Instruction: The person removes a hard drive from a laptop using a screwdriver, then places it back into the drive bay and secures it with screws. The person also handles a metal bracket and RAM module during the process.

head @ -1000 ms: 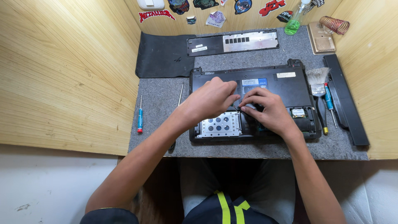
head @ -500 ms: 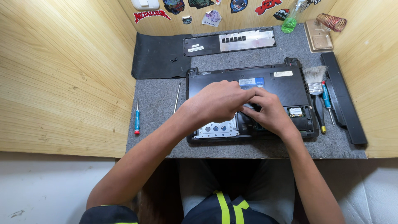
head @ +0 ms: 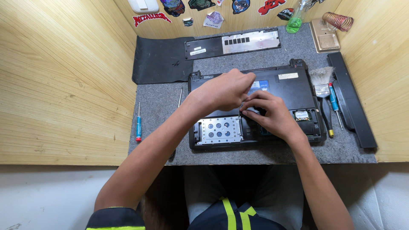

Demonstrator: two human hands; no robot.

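A black laptop (head: 294,85) lies upside down on the grey mat (head: 162,110) with its bottom panel off. A silver drive caddy (head: 219,130) shows in the open bay at front left. My left hand (head: 226,91) is curled into a fist over the laptop's middle. A thin dark shaft (head: 239,112) points down from the fist into the bay. My right hand (head: 272,115) rests on the open interior just right of the shaft, its fingertips bunched beside the tip. What lies under the fingers is hidden.
The removed cover panel (head: 238,42) and a black sheet (head: 159,59) lie at the back. A blue screwdriver (head: 138,127) and a thin metal tool (head: 180,97) lie left. Right of the laptop are a brush (head: 322,85), another blue screwdriver (head: 333,102) and a long black battery (head: 351,102). Wooden walls stand on both sides.
My left hand has shifted right and closed into a tighter fist over the laptop's middle, close above my right hand's fingers. The right hand stays in about the same spot.
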